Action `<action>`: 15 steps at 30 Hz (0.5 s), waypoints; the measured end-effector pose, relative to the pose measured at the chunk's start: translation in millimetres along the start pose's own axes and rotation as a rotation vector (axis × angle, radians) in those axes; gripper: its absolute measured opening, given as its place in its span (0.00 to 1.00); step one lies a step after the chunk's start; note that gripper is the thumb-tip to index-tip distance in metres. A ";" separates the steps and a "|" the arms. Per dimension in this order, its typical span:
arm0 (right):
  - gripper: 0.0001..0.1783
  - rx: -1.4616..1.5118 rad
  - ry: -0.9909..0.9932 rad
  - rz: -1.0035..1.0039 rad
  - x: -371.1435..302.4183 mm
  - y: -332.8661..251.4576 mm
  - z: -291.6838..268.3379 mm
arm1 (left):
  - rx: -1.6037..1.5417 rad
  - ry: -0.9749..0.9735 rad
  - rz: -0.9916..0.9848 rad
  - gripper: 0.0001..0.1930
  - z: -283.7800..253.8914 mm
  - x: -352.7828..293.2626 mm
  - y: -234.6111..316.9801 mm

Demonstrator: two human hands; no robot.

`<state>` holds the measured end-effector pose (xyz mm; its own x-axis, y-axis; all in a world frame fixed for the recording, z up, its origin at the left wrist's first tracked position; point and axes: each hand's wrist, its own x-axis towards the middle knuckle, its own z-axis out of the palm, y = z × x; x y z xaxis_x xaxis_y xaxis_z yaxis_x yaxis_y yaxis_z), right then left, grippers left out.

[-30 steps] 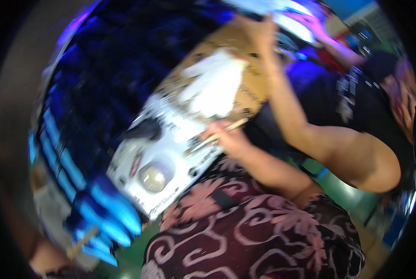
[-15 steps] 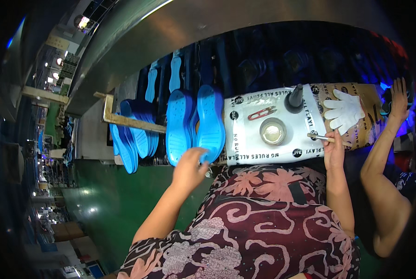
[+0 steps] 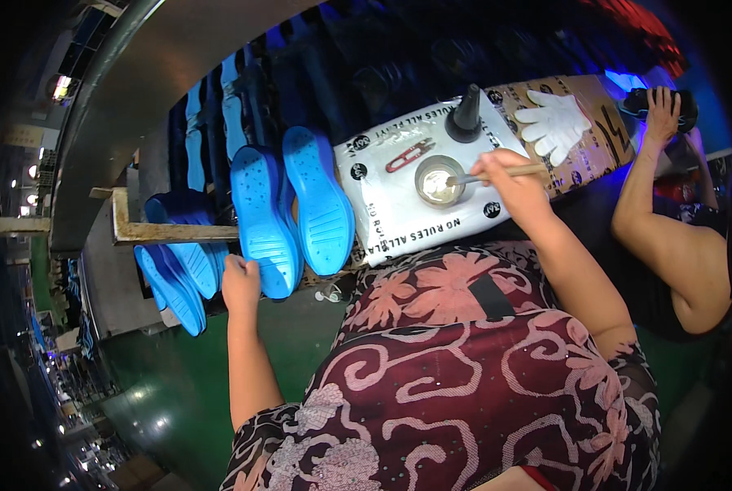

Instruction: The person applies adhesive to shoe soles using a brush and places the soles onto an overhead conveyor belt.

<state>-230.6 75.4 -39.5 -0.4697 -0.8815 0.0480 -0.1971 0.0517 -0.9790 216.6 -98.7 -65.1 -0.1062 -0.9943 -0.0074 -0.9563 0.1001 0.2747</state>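
The right hand has its fingers clamped on a slim brush with a pale wooden handle, and the brush's tip is down inside a small round pot with pale, glossy contents. With that pot as the middle of the dial, the right hand is at three o'clock.

The left hand is at eight o'clock, its fingers curled together by the lower left edge of a light-blue shoe sole with small holes and ridges; whether they pinch that edge I cannot tell. This sole lies between eight and nine o'clock, and just beside it, at nine, is a second light-blue sole with a darker blue side. Seen from the left hand, a worn, yellowish-white angled bar is at ten o'clock and more stacked blue soles at nine.

The pot stands on a glossy white printed sheet, along with slim red snips at ten o'clock and an upright black cone-shaped vessel at one. At two o'clock a white fabric glove lies on brown printed cardboard. Farther out, between two and three, a co-worker's hand is on a dark object (too dim to name).
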 end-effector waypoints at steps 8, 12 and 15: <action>0.12 -0.416 -0.039 -0.345 15.0 7.1 26.5 | -1.106 -0.271 -0.275 0.16 18.0 -15.2 5.8; 0.12 -0.408 0.022 -0.324 12.6 -7.1 22.1 | -1.406 -0.509 -0.432 0.19 -5.9 -29.1 41.5; 0.13 -0.373 0.063 -0.322 10.0 -16.5 20.5 | -1.535 -0.532 -0.514 0.23 -5.9 -36.4 58.0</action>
<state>-214.4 56.1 -27.0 -0.3833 -0.8507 0.3597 -0.6302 -0.0438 -0.7752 166.6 -57.0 -43.3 -0.2705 -0.7576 -0.5940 0.1698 -0.6449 0.7452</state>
